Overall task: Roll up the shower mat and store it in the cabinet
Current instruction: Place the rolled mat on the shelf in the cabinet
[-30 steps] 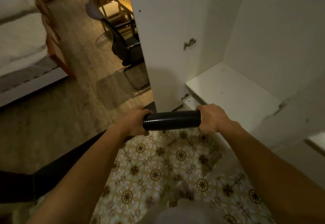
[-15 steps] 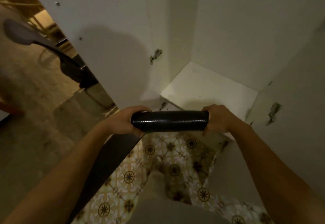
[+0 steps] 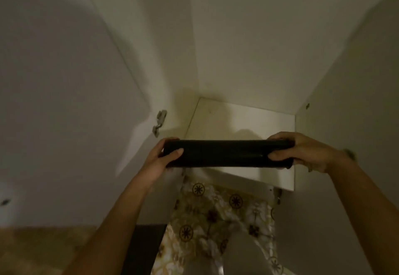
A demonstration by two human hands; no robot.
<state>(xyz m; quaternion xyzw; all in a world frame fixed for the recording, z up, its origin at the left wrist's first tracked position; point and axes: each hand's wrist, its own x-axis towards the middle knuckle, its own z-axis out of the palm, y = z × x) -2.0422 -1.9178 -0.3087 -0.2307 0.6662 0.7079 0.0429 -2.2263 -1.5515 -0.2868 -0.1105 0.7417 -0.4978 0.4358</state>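
Now both hands' fingers clasp the rolled mat (image 3: 226, 153) above the bare cabinet shelf (image 3: 248, 121).

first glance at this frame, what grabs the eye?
The black rolled mat at centre frame, held level with the left hand on one end and the right hand on the other. Behind it lies the bare white cabinet shelf, boxed in by pale walls, with a metal hinge on the left side. Below the roll, patterned floor tiles stand out against the dim surroundings.
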